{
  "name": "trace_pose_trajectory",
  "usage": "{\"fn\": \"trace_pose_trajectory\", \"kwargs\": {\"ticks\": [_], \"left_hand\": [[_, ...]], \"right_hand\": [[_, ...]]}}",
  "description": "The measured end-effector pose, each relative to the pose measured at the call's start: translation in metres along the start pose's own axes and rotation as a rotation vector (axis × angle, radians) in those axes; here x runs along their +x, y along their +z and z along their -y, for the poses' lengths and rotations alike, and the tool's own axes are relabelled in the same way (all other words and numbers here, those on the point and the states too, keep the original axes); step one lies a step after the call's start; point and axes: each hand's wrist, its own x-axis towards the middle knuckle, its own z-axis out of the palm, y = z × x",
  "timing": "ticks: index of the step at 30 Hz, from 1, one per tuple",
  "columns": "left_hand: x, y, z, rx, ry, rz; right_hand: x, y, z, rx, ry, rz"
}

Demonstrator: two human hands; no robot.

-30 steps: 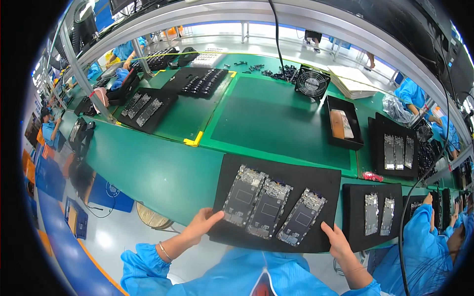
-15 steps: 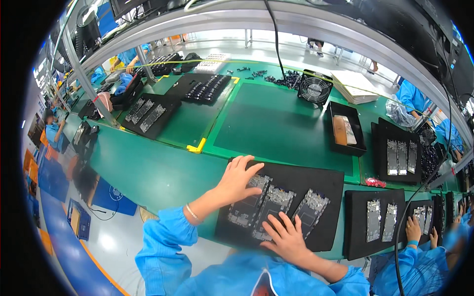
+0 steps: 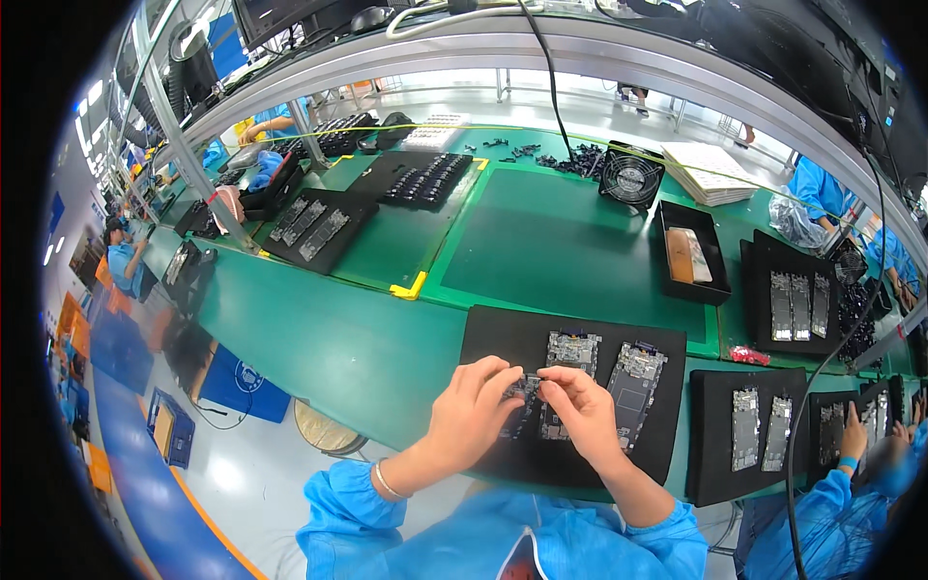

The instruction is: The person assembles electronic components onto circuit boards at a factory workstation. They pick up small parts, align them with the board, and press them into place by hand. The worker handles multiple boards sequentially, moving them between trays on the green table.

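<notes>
My left hand and my right hand meet over a black foam pad. Between them they grip a dark circuit board by its upper end, fingers pinched at either side. Much of that board is hidden by the fingers, and I cannot tell whether its lower end rests on the pad. Just beyond my right hand lies a second circuit board, partly covered by it. A third board lies slanted toward the pad's right side.
To the right, another black pad carries two boards, with a co-worker's hand beyond. Further back stand a black tray holding a brown block, a small fan and a white stack. A metal frame rail spans overhead.
Both hands have come together over the left board and now pinch it; before, they lay spread over the boards. The whole view has shifted slightly.
</notes>
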Motion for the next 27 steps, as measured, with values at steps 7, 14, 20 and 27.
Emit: {"fn": "trace_pose_trajectory", "kwargs": {"ticks": [7, 14, 20, 27], "left_hand": [[-0.016, 0.008, -0.011, 0.097, 0.093, -0.135], [-0.028, 0.009, -0.023, 0.186, 0.16, -0.159], [-0.03, 0.007, -0.023, 0.193, 0.172, -0.14], [-0.033, 0.006, -0.02, 0.16, 0.192, -0.142]], "right_hand": [[-0.026, 0.003, 0.001, -0.056, -0.078, -0.09], [-0.034, 0.007, 0.0, -0.073, -0.197, -0.11], [-0.033, 0.002, -0.003, -0.083, -0.174, -0.077], [-0.03, -0.001, 0.003, -0.065, -0.15, -0.014]]}}
